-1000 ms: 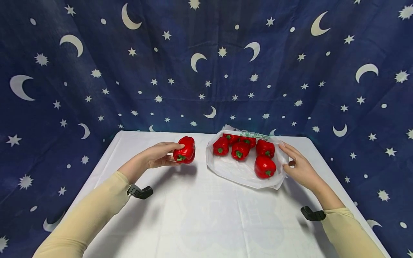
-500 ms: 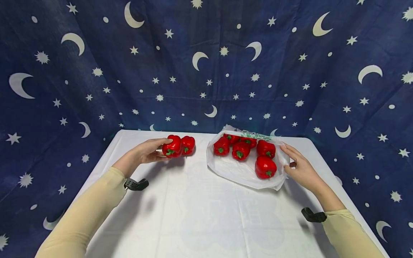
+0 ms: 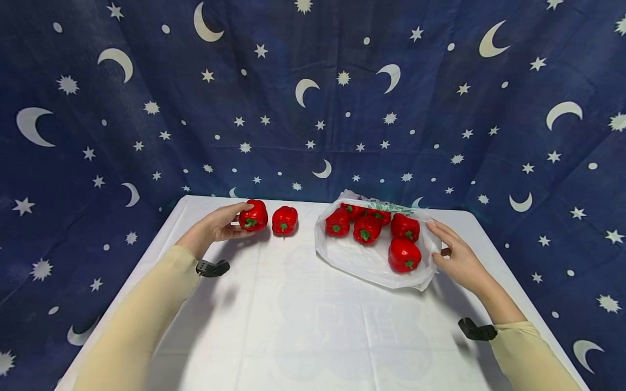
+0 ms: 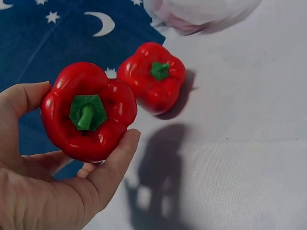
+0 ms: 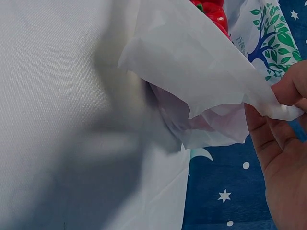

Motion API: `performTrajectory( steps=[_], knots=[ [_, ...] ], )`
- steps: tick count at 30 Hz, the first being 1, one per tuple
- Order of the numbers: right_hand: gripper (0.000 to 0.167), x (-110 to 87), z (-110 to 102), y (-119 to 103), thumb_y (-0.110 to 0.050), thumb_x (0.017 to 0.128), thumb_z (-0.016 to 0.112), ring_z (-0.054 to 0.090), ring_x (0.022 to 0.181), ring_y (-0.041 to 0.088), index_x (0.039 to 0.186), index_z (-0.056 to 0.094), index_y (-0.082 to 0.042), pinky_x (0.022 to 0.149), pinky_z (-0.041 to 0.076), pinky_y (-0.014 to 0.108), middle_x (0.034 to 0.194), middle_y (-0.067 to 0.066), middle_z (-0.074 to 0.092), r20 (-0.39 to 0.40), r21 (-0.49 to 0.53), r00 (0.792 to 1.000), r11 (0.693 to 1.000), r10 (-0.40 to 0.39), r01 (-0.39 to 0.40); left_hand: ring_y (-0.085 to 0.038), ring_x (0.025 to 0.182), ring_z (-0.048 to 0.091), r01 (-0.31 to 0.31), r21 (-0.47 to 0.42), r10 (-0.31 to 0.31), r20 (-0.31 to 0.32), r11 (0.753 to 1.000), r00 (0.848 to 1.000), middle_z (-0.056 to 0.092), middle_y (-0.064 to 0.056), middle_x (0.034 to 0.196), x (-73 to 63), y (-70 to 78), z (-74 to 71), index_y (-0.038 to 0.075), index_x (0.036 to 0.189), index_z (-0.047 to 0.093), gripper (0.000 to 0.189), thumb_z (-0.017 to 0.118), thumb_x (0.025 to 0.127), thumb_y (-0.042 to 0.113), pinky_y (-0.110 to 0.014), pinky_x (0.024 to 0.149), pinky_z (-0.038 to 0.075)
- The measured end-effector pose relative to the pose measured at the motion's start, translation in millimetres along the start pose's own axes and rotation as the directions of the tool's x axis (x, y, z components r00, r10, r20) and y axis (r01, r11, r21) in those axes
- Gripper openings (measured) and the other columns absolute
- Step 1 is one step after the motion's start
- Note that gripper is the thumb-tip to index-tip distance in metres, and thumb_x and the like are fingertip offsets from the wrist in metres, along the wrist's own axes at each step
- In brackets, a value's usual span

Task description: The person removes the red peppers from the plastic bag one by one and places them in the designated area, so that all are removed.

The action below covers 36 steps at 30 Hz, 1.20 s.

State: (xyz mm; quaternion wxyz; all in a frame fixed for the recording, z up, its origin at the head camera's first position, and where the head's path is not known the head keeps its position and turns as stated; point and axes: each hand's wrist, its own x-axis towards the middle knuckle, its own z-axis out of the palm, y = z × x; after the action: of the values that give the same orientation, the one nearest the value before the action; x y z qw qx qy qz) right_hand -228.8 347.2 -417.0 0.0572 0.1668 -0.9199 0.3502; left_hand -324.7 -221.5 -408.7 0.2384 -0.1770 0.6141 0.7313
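My left hand [image 3: 224,223] holds a red bell pepper [image 4: 86,112] between thumb and fingers, its green stem facing the left wrist camera. The shadow in that view falls apart from the pepper, so it looks lifted off the cloth. Another red bell pepper [image 3: 285,221] stands on the table just right of the held one. On the right, a white plastic bag [image 3: 357,264] lies with its mouth spread toward me and several red bell peppers [image 3: 404,255] inside. My right hand [image 3: 459,258] pinches the bag's right edge, seen closely in the right wrist view.
A white cloth covers the table [image 3: 313,331]. Behind it and along both sides hangs a dark blue curtain [image 3: 274,81] with moons and stars. A green and blue tree print [image 5: 276,43] shows on the bag. Dark straps [image 3: 212,268] sit at both wrists.
My left hand has carried its pepper leftward and slightly back, away from the bag, uncovering the pepper standing beside it. The right hand keeps its grip on the bag, almost unmoved.
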Motion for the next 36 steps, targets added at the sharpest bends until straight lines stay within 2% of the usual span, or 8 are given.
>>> performTrajectory(
  steps=[4,8,12,18,20,23,30,36],
  knots=[
    [0.074,-0.2,-0.6,-0.5,0.007,0.091,0.062,0.044,0.121,0.027,0.158,0.034,-0.002,0.080,0.046,0.006,0.164,0.018,0.027,0.008,0.003,1.000,1.000,0.008,-0.008,-0.035,0.123,0.051,0.016,-0.016,-0.017,-0.038,1.000,0.999,0.028,-0.016,0.152,5.9,0.2,0.4,0.017,0.159,0.025,0.071,0.064,0.101,0.031,-0.046,0.101,0.047],
    [0.074,0.1,-0.5,-0.2,0.007,0.090,0.062,0.045,0.121,0.030,0.158,0.033,-0.002,0.079,0.046,0.006,0.164,0.018,0.027,0.010,0.011,1.000,1.000,0.015,-0.015,-0.037,0.136,0.041,0.004,-0.009,-0.005,-0.052,1.000,0.999,0.018,-0.017,0.161,11.4,0.9,-0.1,0.017,0.163,0.020,0.075,0.063,0.103,0.032,-0.046,0.099,0.049],
    [0.074,0.0,0.2,0.4,0.006,0.091,0.062,0.045,0.120,0.024,0.159,0.034,-0.002,0.080,0.047,0.007,0.165,0.017,0.027,0.007,0.015,1.000,1.000,0.017,-0.017,-0.039,0.137,0.041,-0.016,0.028,0.018,-0.067,0.999,0.998,0.020,-0.016,0.163,16.4,0.9,-0.9,0.014,0.163,0.019,0.075,0.062,0.103,0.031,-0.045,0.099,0.050],
    [0.073,-1.4,1.3,2.9,0.008,0.090,0.062,0.042,0.117,0.003,0.158,0.035,-0.001,0.079,0.046,0.007,0.163,0.017,0.029,-0.010,0.014,1.000,1.000,-0.013,0.013,-0.040,0.131,0.049,-0.040,0.094,0.051,-0.114,0.995,0.992,0.029,-0.017,0.160,23.2,-1.9,-0.5,0.010,0.161,0.023,0.074,0.063,0.102,0.030,-0.048,0.102,0.049],
    [0.073,-1.6,1.5,3.6,0.008,0.090,0.062,0.041,0.115,0.000,0.157,0.036,0.000,0.079,0.046,0.007,0.163,0.018,0.030,-0.016,0.013,1.000,1.000,-0.023,0.023,-0.041,0.129,0.051,-0.041,0.113,0.055,-0.124,0.993,0.991,0.030,-0.017,0.159,24.5,-2.5,-0.1,0.009,0.160,0.025,0.073,0.063,0.102,0.030,-0.049,0.101,0.049],
    [0.073,-1.6,1.4,3.8,0.008,0.089,0.062,0.043,0.115,0.003,0.157,0.036,0.000,0.079,0.046,0.007,0.162,0.019,0.031,-0.021,0.005,0.999,1.000,-0.027,0.027,-0.041,0.129,0.051,-0.039,0.139,0.056,-0.125,0.990,0.991,0.032,-0.018,0.158,26.1,-2.9,0.6,0.009,0.160,0.026,0.072,0.063,0.102,0.031,-0.049,0.102,0.049],
    [0.073,-2.2,0.0,0.2,0.009,0.089,0.063,0.045,0.118,0.022,0.157,0.037,0.000,0.078,0.046,0.008,0.162,0.019,0.031,-0.019,0.016,1.000,1.000,-0.024,0.024,-0.039,0.131,0.047,-0.055,0.219,0.078,-0.100,0.974,0.992,0.033,-0.021,0.157,27.7,-4.2,6.0,0.007,0.161,0.025,0.075,0.063,0.102,0.036,-0.047,0.103,0.050],
    [0.073,-3.5,-0.2,-3.1,0.010,0.089,0.065,0.046,0.118,0.028,0.156,0.037,0.001,0.078,0.046,0.008,0.162,0.020,0.031,-0.019,0.032,0.999,0.999,-0.037,0.038,-0.039,0.132,0.045,-0.062,0.259,0.093,-0.112,0.964,0.989,0.035,-0.022,0.157,27.1,-4.9,9.5,0.007,0.160,0.028,0.072,0.061,0.103,0.036,-0.046,0.103,0.050]
  ],
)
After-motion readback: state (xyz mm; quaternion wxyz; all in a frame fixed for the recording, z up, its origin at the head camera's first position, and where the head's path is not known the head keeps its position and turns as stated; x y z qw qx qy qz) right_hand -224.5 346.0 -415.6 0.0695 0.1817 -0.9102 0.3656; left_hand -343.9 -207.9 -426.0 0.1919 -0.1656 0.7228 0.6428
